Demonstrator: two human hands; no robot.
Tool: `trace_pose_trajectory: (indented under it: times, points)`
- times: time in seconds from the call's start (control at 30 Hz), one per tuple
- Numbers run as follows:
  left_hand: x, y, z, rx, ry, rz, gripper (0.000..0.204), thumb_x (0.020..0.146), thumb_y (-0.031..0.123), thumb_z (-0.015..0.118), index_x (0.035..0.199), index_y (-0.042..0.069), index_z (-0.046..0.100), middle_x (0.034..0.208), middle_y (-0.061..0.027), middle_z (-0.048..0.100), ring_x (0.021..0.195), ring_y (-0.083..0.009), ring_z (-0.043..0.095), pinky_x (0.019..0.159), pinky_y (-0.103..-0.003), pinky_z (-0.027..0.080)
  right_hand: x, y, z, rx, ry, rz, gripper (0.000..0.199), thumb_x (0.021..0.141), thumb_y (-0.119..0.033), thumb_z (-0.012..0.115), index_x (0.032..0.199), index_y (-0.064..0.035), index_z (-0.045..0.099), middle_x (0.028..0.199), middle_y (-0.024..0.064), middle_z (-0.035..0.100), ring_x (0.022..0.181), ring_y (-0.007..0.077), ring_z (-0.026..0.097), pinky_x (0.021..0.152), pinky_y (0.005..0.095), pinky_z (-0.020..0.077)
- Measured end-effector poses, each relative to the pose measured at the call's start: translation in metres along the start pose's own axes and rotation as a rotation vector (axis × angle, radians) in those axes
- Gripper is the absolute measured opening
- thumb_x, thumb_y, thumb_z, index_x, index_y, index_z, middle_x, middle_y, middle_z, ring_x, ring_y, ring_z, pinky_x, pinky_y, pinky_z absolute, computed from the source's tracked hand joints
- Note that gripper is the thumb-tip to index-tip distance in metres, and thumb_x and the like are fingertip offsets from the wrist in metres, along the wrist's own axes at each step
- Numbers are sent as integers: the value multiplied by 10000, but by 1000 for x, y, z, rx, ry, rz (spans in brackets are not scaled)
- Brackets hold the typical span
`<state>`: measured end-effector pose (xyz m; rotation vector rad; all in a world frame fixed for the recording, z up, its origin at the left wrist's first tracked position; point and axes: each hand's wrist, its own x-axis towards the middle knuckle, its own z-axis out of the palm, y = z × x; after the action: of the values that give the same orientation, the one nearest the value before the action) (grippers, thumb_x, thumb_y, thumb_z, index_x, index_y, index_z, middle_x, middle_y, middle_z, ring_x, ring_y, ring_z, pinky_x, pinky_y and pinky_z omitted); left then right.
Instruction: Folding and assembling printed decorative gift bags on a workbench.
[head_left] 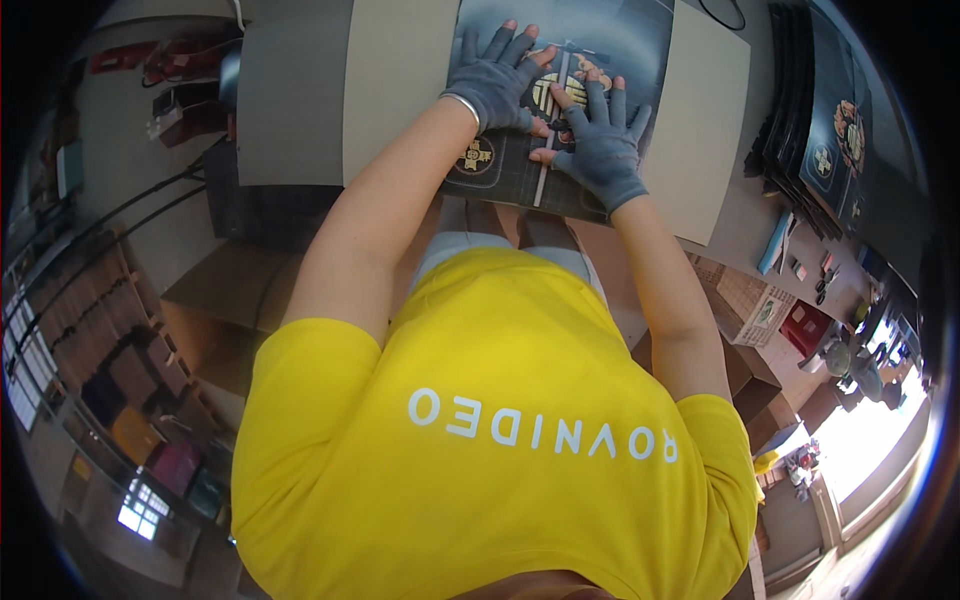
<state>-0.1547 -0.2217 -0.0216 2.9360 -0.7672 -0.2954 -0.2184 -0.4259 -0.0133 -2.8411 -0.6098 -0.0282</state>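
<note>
A dark printed sheet (600,40) with gold round emblems lies flat on the pale table (400,80), reaching from the table's far edge to its near edge in front of the person. A pale crease or strip runs down its middle. Both hands press on it, each in a grey fingerless glove. The left hand (497,85) lies flat with fingers spread wide, holding nothing, palm down on the sheet left of the crease. The right hand (600,140) is likewise flat and spread, just right of the crease, thumb reaching toward the left hand; the two are nearly touching.

One sheet is under the hands. At the table's far right corner stands one stack of similar dark sheets (820,120); its count cannot be made out. Near the right edge lie a blue flat tool (774,243) and a few small items too small to tell.

The person's yellow shirt (500,440) hides the table's near edge, and the sheet's top is cut off.
</note>
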Motion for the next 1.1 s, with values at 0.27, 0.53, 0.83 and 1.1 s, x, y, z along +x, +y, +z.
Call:
trace_pose_trajectory:
  times: [0.27, 0.53, 0.83, 1.1]
  points:
    - [2, 0, -2, -145, -53, -8, 1187, 613, 685, 756, 1576, 256, 210, 1636, -102, 175, 1505, -380, 99, 1131, -644, 36, -2, 12, 17, 56, -15, 3, 999, 601, -812, 666, 1466, -365, 444, 1601, 143, 258, 1467, 480, 137, 1047, 769, 77]
    - [12, 27, -47, 6, -335, -68, 1187, 636, 645, 781, 1573, 183, 218, 1659, 37, 92, 1494, -434, 91, 1029, -771, 202, 52, 69, 26, -86, 168, 105, 978, 830, -671, 582, 1493, 5, 340, 1548, 212, 344, 1449, 402, 273, 1132, 625, 207]
    - [16, 30, -38, 8, -288, -71, 1199, 608, 633, 802, 1567, 180, 244, 1658, 38, 110, 1488, -433, 128, 1015, -742, 236, 207, 180, 5, -226, 127, 409, 793, 920, -480, 551, 1500, 5, 312, 1565, 233, 290, 1457, 404, 247, 1167, 586, 164]
    - [9, 28, -36, 98, -227, -88, 1201, 586, 662, 796, 1564, 209, 267, 1647, 57, 170, 1475, -416, 195, 990, -677, 296, 81, 117, 17, 247, 279, -314, 822, 892, -502, 581, 1501, -15, 323, 1529, 265, 330, 1441, 408, 272, 1167, 555, 187]
